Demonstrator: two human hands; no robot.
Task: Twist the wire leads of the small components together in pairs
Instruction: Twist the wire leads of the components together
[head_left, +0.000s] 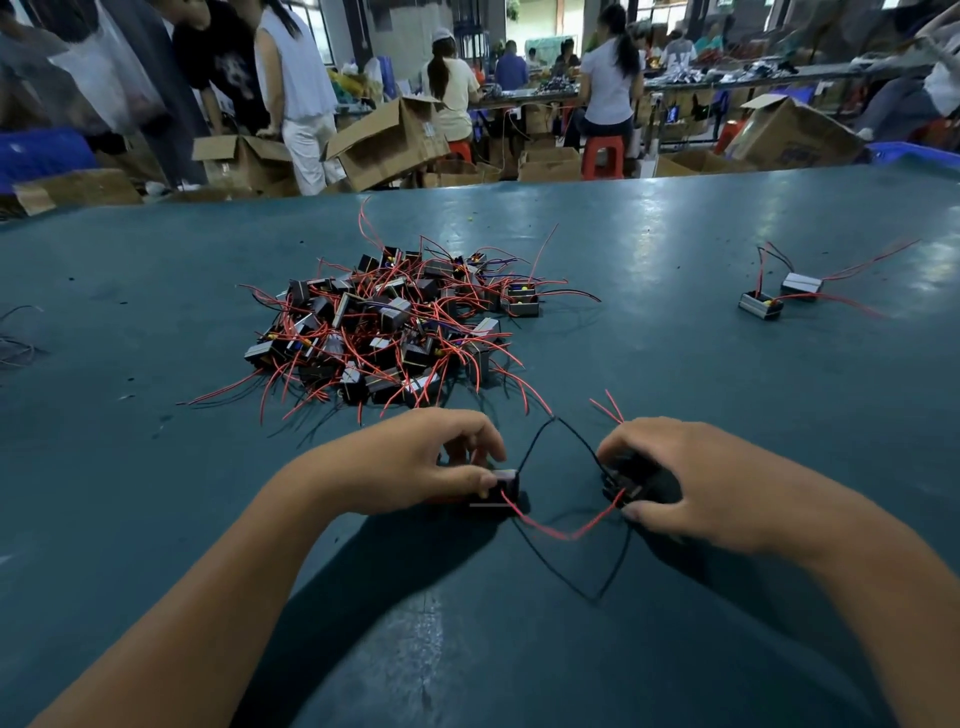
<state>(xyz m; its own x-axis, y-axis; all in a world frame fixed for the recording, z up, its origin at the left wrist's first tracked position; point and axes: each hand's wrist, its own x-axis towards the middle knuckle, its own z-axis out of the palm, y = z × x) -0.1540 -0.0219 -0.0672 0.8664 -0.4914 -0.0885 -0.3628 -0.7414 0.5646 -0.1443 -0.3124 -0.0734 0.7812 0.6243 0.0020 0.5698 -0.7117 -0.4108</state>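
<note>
You have one small component in each hand, low over the green table (675, 249). Your left hand (441, 460) pinches the left component (501, 486) between thumb and curled fingers; your right hand (691, 475) curls round the right component (631, 480), thumb underneath at the near side. Both are grasping, neither relaxed. Held apart like this, the leads stretch between the two bodies so the joins can be checked: the black leads (553, 423) meet in a peak on the far side, the red leads (563, 532) meet in a shallow sag on the near side. Whether those joins are fully twisted cannot be told from here. The dark lines lower down look like shadow on the table, though they could be wire. Wrists are level, forearms angled inward from both sides, knuckles up, palms facing down and toward each other. The unsorted pile (400, 322) lies just beyond your left hand, within easy reach for the next two. A joined pair (782, 296) lies well apart at far right, likely the finished side. Most of the work looks to be still in the pile.
</note>
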